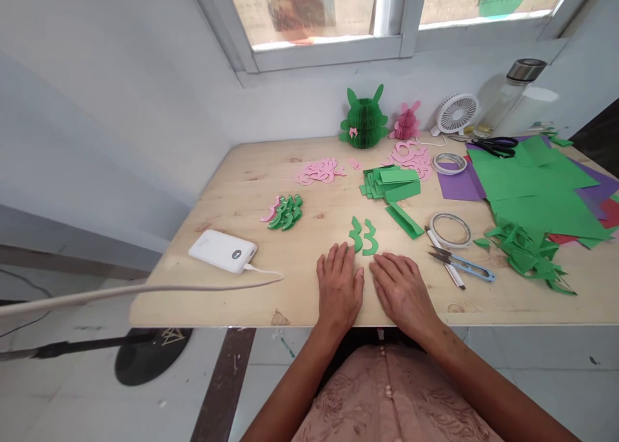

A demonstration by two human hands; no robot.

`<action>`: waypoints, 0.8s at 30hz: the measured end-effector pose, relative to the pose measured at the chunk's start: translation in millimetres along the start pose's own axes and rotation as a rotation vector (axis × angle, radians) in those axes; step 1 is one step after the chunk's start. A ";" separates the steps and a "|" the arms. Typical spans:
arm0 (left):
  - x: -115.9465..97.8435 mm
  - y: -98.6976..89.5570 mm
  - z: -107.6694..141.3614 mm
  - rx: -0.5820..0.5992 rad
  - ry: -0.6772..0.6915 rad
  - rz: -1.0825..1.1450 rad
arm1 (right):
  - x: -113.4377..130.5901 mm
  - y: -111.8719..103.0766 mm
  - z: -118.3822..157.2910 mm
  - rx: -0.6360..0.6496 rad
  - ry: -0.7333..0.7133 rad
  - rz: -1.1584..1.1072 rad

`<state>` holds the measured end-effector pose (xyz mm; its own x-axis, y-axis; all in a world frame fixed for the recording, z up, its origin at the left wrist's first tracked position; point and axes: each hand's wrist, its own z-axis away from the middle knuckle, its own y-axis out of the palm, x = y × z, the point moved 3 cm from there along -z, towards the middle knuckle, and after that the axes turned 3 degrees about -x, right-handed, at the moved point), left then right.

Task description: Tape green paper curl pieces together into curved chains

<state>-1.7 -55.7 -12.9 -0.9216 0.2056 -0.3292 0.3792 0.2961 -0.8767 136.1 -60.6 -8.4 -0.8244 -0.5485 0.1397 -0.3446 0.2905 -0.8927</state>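
My left hand (340,286) lies flat on the wooden table (232,306), fingers stretched out, holding nothing. Beside it my right hand (402,290) rests palm down, its fingers extended and nothing in it. Just beyond my fingertips are two green scalloped paper pieces, the left one (356,235) and the right one (371,237), side by side with a gap between. A pile of small green cutouts (286,212) sits farther left with a pink piece (271,210) at its edge. Folded green strips (393,182) are stacked behind, and one folded strip (405,220) lies nearer.
Left, a white power bank (221,251) trails a cable (193,288). Right are snips (464,265), a pen (447,261), tape rolls (451,230), green scraps (529,251), green sheets (536,184) and black scissors (496,146). Behind stand paper figures (364,122), a fan (457,113) and a bottle (503,100).
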 end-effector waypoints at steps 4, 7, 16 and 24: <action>4.0 0.4 0.9 -0.033 -0.017 0.065 | 0.7 -0.3 -0.2 -0.020 -0.001 -0.003; 7.8 0.2 1.7 -0.061 -0.033 0.132 | 1.4 -0.7 -0.5 -0.028 -0.002 -0.003; 16.3 -4.2 2.5 -0.155 -0.087 0.352 | 1.2 -2.7 1.1 -0.078 -0.001 -0.033; 25.3 -0.9 5.7 -0.217 -0.229 0.553 | 1.8 -4.5 1.3 -0.081 -0.007 -0.037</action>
<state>-25.8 -56.1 -22.5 -0.5704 0.1849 -0.8003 0.7899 0.3905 -0.4728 136.7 -63.9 -4.7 -0.8073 -0.5657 0.1683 -0.4100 0.3325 -0.8493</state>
